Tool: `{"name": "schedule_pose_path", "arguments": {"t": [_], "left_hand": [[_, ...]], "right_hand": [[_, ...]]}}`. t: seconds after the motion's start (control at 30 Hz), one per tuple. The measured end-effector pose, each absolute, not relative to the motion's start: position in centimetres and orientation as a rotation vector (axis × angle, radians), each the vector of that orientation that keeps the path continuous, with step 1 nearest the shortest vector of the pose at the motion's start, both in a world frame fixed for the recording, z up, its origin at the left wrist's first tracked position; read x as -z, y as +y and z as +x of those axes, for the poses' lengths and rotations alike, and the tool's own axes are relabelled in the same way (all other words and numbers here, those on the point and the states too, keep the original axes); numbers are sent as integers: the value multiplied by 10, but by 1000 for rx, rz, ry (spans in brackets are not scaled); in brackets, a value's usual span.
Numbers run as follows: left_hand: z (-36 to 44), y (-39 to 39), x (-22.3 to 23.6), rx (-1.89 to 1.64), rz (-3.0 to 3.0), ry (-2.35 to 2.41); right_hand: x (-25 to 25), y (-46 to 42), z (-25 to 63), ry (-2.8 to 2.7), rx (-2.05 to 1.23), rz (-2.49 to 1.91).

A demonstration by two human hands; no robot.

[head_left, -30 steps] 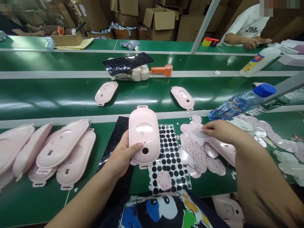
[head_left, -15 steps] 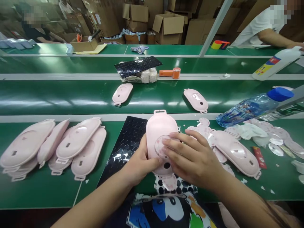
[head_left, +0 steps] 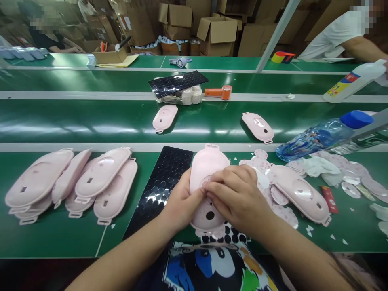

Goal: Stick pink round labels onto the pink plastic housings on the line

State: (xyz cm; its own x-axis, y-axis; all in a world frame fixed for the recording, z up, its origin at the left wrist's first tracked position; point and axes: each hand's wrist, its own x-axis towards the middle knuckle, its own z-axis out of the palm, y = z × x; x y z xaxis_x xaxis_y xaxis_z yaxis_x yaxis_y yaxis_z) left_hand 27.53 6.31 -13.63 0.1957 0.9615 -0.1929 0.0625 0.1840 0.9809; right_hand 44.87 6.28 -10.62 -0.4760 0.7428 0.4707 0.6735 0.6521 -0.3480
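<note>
Bright, even light from overhead: long white glare bands run along the green conveyor belt [head_left: 91, 128], with glints on the black sticker sheet [head_left: 160, 190]. Shadows soft and short beside the pink plastic housings [head_left: 39, 178]. Cardboard boxes [head_left: 216, 36] at top dimmer. Belt lines bow toward frame edges; little motion blur.

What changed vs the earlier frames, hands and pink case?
The right hand moved left from the scattered pink film discs onto the pink plastic case, its fingers now pressing over the case's round window. The left hand kept holding the case. The pink cases on the belt's left stayed put.
</note>
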Motion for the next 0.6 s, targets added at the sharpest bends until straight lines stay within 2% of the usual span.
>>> {"name": "schedule_pose_path", "arguments": {"t": [0.2,0.3,0.5,0.6], "left_hand": [[273,67,142,-909,995,1045],[266,88,147,-955,820,1057],[272,193,154,-1032,912,1089],[300,254,163,-1079,1036,1198]], "right_hand": [[101,61,455,-2004,-575,-1072],[100,59,474,-1948,-673,-1136],[108,52,503,-2205,-963,-1725],[113,48,500,-2211,-929,-1751]]}}
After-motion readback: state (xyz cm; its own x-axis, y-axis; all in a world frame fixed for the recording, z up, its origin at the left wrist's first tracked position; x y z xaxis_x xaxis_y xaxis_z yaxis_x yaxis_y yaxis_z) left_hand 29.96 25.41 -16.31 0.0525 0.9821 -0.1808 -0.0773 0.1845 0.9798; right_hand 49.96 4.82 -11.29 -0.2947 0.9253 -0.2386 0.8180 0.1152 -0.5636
